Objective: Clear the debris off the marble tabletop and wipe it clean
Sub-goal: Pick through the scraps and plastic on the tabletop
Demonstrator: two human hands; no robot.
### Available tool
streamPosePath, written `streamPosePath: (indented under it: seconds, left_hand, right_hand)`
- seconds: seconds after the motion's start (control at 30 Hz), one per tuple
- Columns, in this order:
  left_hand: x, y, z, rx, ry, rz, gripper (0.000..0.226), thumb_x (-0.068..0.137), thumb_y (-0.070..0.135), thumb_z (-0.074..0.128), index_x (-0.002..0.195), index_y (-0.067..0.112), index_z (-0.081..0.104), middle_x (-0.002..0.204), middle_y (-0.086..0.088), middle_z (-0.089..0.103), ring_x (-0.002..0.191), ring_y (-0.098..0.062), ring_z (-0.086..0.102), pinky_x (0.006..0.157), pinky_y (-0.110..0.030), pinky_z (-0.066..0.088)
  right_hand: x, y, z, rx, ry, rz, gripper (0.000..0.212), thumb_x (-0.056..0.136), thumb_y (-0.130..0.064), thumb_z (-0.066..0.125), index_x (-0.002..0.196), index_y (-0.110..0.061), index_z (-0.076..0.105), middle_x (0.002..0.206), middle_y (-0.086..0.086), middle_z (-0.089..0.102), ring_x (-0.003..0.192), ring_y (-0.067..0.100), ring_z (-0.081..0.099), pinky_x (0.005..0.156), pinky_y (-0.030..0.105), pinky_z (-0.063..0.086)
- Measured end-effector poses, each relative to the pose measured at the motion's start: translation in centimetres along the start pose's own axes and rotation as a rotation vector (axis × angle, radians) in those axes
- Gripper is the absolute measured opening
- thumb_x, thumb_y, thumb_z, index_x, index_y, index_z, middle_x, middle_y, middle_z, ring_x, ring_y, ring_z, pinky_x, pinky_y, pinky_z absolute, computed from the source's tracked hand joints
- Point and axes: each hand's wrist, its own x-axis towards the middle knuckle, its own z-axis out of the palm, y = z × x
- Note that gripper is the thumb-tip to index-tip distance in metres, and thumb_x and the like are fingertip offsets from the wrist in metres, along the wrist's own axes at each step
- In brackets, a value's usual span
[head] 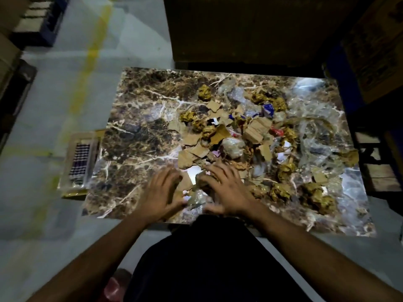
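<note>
Step in hand: clearing debris; wiping has not begun. Both hands rest at the near edge of the tabletop (130, 136). The left hand (162, 190) lies with fingers spread and nearly straight, edging a small heap of scraps (197, 192) between the hands. The right hand (226, 190) covers that heap with loosely bent fingers; whether it grips anything cannot be told through the blur. Most debris (246, 131) lies beyond and right of the hands; left of them the marble is bare. Next move, by judgement: close both hands on the heap and lift it off. No cloth can be made out with certainty.
</note>
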Motion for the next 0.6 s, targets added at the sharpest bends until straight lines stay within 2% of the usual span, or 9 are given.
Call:
streamPosePath:
  seconds: [0.07, 0.13, 0.23, 0.43, 0.5, 0.6]
  left_hand:
    - [-2.5, -1.2, 2.5, 0.098, -0.078, 0.006, 0.099, 0.083, 0.087, 0.043, 0.159, 0.025, 0.024, 0.169, -0.002, 0.010, 0.154, -0.023, 0.006, 0.124, -0.053, 0.012]
    - [-3.1, -1.7, 4.0, 0.187, -0.087, 0.008, 0.102, 0.084, 0.090, 0.035, 0.160, 0.023, 0.019, 0.169, -0.006, 0.009, 0.155, -0.027, 0.006, 0.123, -0.058, 0.015]
    - [-2.0, -1.8, 4.1, 0.251, -0.075, 0.030, 0.101, 0.086, 0.090, 0.027, 0.162, 0.026, 0.007, 0.170, -0.008, 0.001, 0.156, -0.030, 0.001, 0.122, -0.055, 0.015]
    - [1.5, -2.9, 2.7, 0.312, -0.056, 0.052, 0.100, 0.086, 0.089, 0.031, 0.161, 0.026, 0.009, 0.169, -0.008, -0.012, 0.155, -0.031, -0.009, 0.122, -0.056, 0.006]
    - [2.3, -3.4, 2.3, 0.348, -0.071, 0.101, 0.100, 0.085, 0.090, 0.029, 0.161, 0.028, 0.010, 0.169, -0.008, -0.011, 0.155, -0.034, -0.009, 0.123, -0.058, 0.005]
    - [3.2, -4.0, 1.9, 0.355, -0.083, 0.135, 0.104, 0.083, 0.092, 0.031, 0.161, 0.024, 0.016, 0.170, -0.008, 0.000, 0.155, -0.036, -0.006, 0.122, -0.060, 0.007]
  right_hand:
    - [0.4, -0.4, 2.6, -0.079, -0.062, -0.023, 0.101, 0.072, -0.090, 0.051, 0.157, -0.044, 0.021, 0.169, 0.007, 0.007, 0.153, 0.034, 0.001, 0.121, 0.062, -0.002]
    - [1.2, -0.7, 4.0, -0.128, -0.080, -0.010, 0.104, 0.068, -0.095, 0.048, 0.157, -0.048, 0.018, 0.169, 0.008, 0.001, 0.153, 0.039, -0.001, 0.120, 0.067, -0.004]
    - [3.0, -1.4, 4.6, -0.118, -0.052, 0.032, 0.098, 0.073, -0.097, 0.044, 0.156, -0.050, 0.022, 0.171, 0.011, 0.007, 0.154, 0.045, 0.005, 0.117, 0.074, 0.006]
    - [6.1, -2.7, 4.6, -0.139, -0.004, 0.164, 0.093, 0.076, -0.093, 0.042, 0.156, -0.049, 0.024, 0.169, 0.011, 0.016, 0.152, 0.046, 0.019, 0.112, 0.075, 0.013]
    - [6.2, -2.9, 5.0, -0.142, -0.010, 0.217, 0.092, 0.077, -0.091, 0.041, 0.156, -0.047, 0.027, 0.168, 0.009, 0.020, 0.149, 0.044, 0.025, 0.110, 0.075, 0.019]
    - [6.1, -3.3, 5.7, -0.163, 0.022, 0.293, 0.089, 0.078, -0.089, 0.040, 0.152, -0.040, 0.040, 0.162, 0.007, 0.035, 0.141, 0.042, 0.035, 0.105, 0.074, 0.026]
